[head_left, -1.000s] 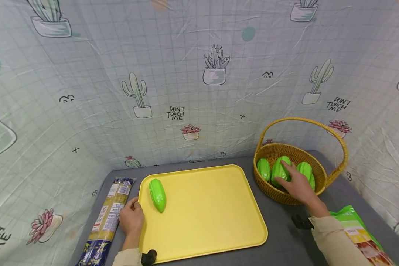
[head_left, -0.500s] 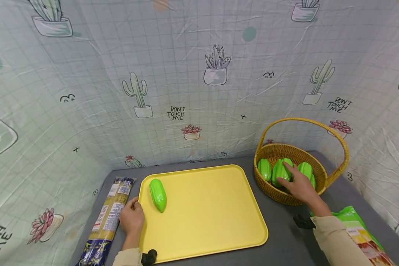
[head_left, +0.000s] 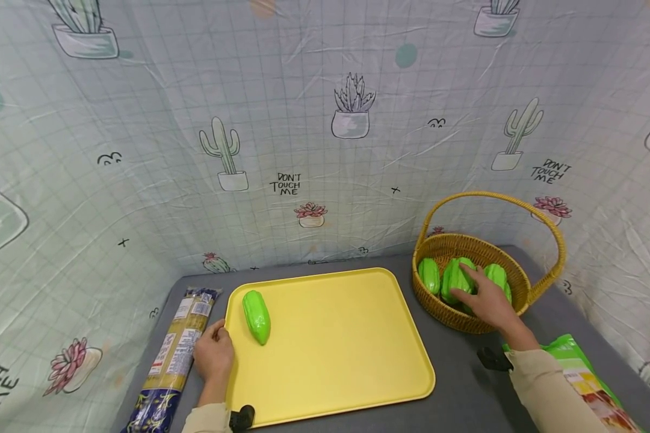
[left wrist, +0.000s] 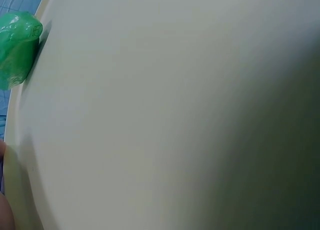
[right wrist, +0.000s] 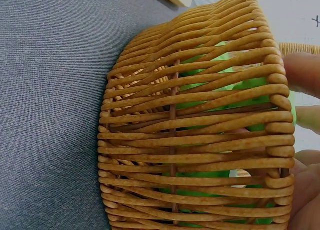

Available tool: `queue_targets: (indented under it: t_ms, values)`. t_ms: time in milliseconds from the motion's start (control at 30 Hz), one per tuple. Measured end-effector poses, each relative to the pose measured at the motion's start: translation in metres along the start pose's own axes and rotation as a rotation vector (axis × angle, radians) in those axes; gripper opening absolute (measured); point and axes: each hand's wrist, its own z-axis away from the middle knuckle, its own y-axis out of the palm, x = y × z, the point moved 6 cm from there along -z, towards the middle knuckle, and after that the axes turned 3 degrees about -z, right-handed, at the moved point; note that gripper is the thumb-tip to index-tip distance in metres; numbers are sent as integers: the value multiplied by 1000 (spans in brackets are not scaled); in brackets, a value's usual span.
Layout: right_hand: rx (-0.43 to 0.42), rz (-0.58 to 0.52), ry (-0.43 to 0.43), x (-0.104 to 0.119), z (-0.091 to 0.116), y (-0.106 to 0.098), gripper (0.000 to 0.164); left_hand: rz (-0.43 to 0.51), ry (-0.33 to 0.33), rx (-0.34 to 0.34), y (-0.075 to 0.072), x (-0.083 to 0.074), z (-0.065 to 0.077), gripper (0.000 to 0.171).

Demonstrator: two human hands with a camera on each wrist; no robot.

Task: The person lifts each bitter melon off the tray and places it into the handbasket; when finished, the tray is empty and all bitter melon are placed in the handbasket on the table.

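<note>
A yellow tray [head_left: 336, 343] lies on the table, and my left hand [head_left: 214, 355] grips its left rim. On the tray's left part rests a green ribbed vegetable [head_left: 257, 317]; its end also shows in the left wrist view. My right hand [head_left: 489, 300] reaches over the near rim of a wicker basket [head_left: 439, 310]. Its thumb and fingers are around the middle green ribbed vegetable [head_left: 455, 279] in there. Another green vegetable [head_left: 429, 275] lies left of it, and more [head_left: 497, 278] lie partly behind the hand. In the right wrist view, the basket wall hides most of them.
A long clear pack of noodles [head_left: 176, 355] lies left of the tray. At the front right, a green and yellow bag [head_left: 579, 373] is partly covered by the right sleeve. The basket's tall handle [head_left: 490, 194] arches above it. Printed cloth [head_left: 314, 150] encloses the back and sides.
The middle vegetable has dropped slightly lower in the basket, and my right hand has moved slightly with it. My left hand and the tray have stayed in place.
</note>
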Motion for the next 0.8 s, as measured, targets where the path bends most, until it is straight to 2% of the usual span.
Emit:
queue_targets:
  t_ms: [533,800]
  values:
    - [-45,41,-44,8,5,-6,78,4,-1,-7,-1,1,0,35]
    - [-44,26,-30,12,9,-8,76,5,1,-8,-1,2,-1,35]
